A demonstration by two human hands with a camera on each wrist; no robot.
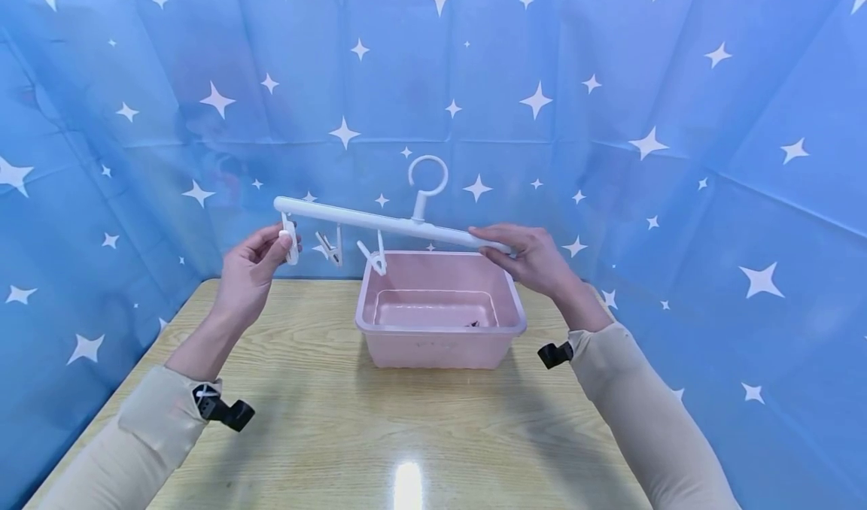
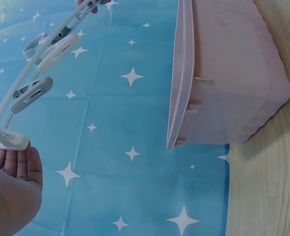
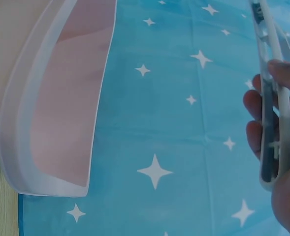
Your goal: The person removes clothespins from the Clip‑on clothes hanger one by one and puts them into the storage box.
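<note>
Starry blue cloth [image 1: 305, 74] backs a wooden table [image 1: 305, 427], a pink bin [image 1: 440, 350] and, raised near it, a white hanger [image 1: 400, 224], long bar [image 1: 339, 214] sloping down rightward, hook [image 1: 445, 176] up, right hand [image 1: 533, 260] gripping its lower end, left hand [image 1: 247, 273] pinching its leftmost clip [image 1: 292, 244].

We see a white clip hanger [image 1: 379, 220], held aloft, tilted down rightward, hook [image 1: 444, 180] uppermost, three clips [image 1: 376, 261] visible beneath

It's bright: white glare [image 1: 408, 486] hits my table [image 1: 325, 397] nearside, soft shadows [image 1: 565, 435] left and right; wrist views look hazier.
</note>
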